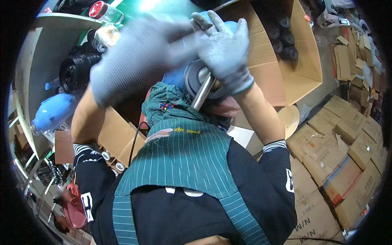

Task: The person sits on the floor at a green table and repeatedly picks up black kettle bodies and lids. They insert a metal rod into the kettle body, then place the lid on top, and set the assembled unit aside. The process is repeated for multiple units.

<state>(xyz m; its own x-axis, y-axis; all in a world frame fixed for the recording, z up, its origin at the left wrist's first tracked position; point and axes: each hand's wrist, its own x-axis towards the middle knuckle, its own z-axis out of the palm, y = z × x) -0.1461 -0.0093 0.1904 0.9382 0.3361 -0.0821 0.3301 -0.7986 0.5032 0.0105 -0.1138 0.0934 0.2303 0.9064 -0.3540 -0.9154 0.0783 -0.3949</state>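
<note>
Both hands wear grey knit gloves and are raised close together at the top middle. My left hand (141, 57) is smeared by motion, its fingers reaching toward the right one; whether it holds anything I cannot tell. My right hand (226, 47) has its fingers stretched and spread. Just below its palm is a dark round disc-shaped part (191, 79) with a shiny metal tube (203, 93) slanting across it. Contact between the hand and the tube is unclear. Something blue (173, 77) shows behind the disc, largely covered. A green striped apron (179, 141) lies below.
An open cardboard box (300, 77) with several dark cylindrical parts (288, 38) stands at the right. Flattened cartons (326, 139) cover the floor there. On the left are a black coil (73, 73), a blue bottle-like container (53, 112) and a red-lidded clear jar (107, 12).
</note>
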